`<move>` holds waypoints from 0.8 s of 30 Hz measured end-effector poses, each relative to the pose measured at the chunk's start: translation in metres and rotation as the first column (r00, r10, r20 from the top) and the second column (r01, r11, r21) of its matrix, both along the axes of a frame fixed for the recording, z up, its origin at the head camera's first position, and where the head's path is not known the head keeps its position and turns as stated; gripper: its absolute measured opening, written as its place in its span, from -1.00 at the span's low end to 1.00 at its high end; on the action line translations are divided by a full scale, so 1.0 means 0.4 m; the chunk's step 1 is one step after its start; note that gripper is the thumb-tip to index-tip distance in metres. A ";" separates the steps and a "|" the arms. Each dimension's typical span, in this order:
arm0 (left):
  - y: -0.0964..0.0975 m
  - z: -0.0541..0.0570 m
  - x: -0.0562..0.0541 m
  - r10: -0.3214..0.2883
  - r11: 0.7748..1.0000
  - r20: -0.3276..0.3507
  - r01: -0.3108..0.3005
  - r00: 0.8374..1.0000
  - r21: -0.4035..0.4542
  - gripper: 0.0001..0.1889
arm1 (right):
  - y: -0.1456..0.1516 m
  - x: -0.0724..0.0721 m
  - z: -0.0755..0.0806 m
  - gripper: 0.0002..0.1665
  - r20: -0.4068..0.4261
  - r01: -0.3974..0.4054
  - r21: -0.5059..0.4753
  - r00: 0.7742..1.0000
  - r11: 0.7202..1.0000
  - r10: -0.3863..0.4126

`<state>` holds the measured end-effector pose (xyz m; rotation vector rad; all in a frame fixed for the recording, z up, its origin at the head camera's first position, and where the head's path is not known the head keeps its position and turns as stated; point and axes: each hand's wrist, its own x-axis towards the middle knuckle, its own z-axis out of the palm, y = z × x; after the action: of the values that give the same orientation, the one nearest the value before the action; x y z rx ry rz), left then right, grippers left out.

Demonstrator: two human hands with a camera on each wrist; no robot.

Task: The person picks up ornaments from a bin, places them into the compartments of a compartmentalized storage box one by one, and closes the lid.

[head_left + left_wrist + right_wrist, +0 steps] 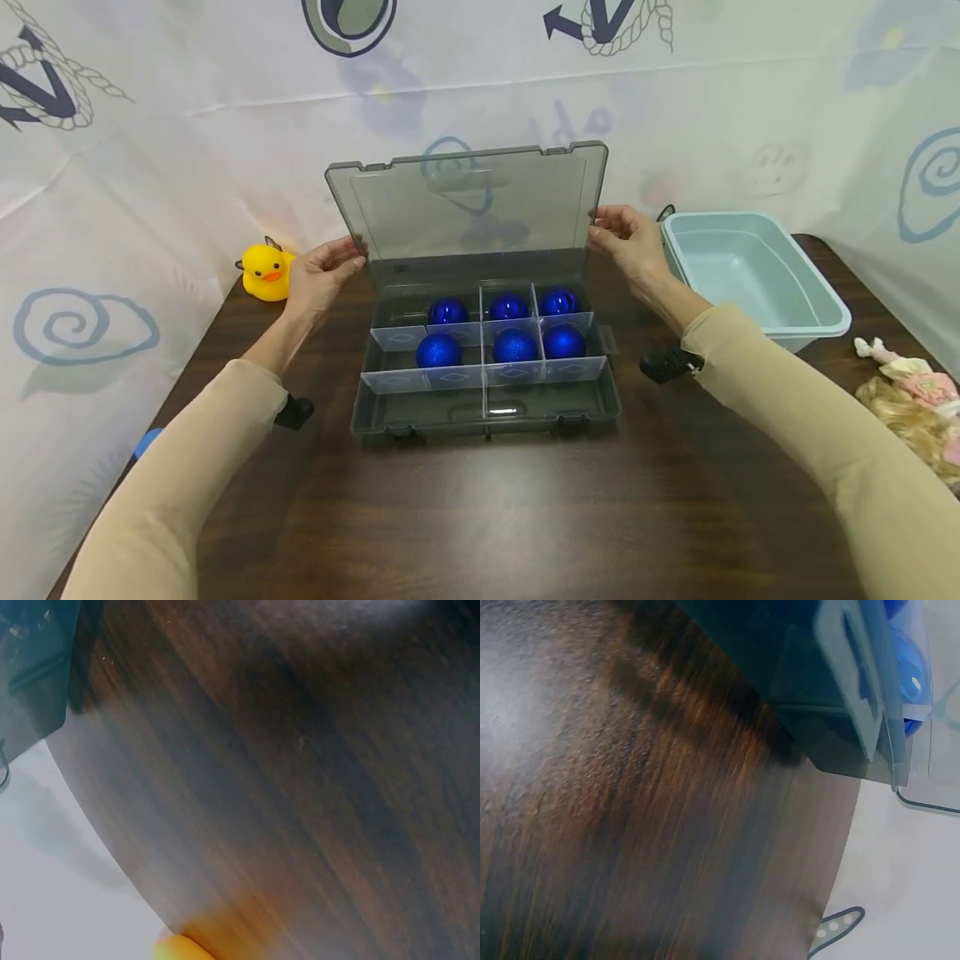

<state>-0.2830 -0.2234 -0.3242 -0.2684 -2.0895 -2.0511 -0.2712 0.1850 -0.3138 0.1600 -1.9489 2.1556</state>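
A grey see-through plastic organizer box (420, 417) lies on the dark wooden table, its lid (480, 208) raised and leaning back. My left hand (318, 273) pinches the lid's left edge between thumb and fingers. At the opposite edge, my right hand (628, 250) grips the lid the same way. Blue balls fill places in the back and middle rows, among them a shiny ball (448, 312), a glittery ball (438, 351) and a matte ball (564, 342). Clear dividers (450, 379) separate the rows. Both hands are out of sight in the wrist views, where the box's side (832, 742) shows.
A yellow rubber duck (267, 273) sits behind my left hand. To the right stands a pale blue basin (750, 250), with a blond doll (911, 392) beyond it near the edge. Part of a blue object (147, 442) shows at the left edge. A printed curtain hangs behind the table.
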 end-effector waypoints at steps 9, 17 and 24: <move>0.035 0.035 0.061 0.170 0.956 -0.139 -0.198 0.976 -0.218 -0.79 | 0.002 0.028 0.003 -0.80 -0.012 0.021 0.208 1.000 0.978 -0.019; 0.020 0.026 0.151 0.096 0.864 0.029 -0.068 0.995 -0.499 -0.66 | 0.033 0.105 -0.023 -0.59 0.077 -0.097 0.354 0.994 0.930 0.074; 0.003 0.039 0.244 -0.005 0.928 0.391 0.150 0.921 -0.341 -0.44 | 0.064 0.195 -0.027 -0.45 0.230 -0.263 0.481 0.958 0.836 0.169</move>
<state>-0.1855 -0.2223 -0.3085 0.0038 -2.7440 -1.8581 -0.1933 0.2105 -0.3247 0.2975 -2.6954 1.7652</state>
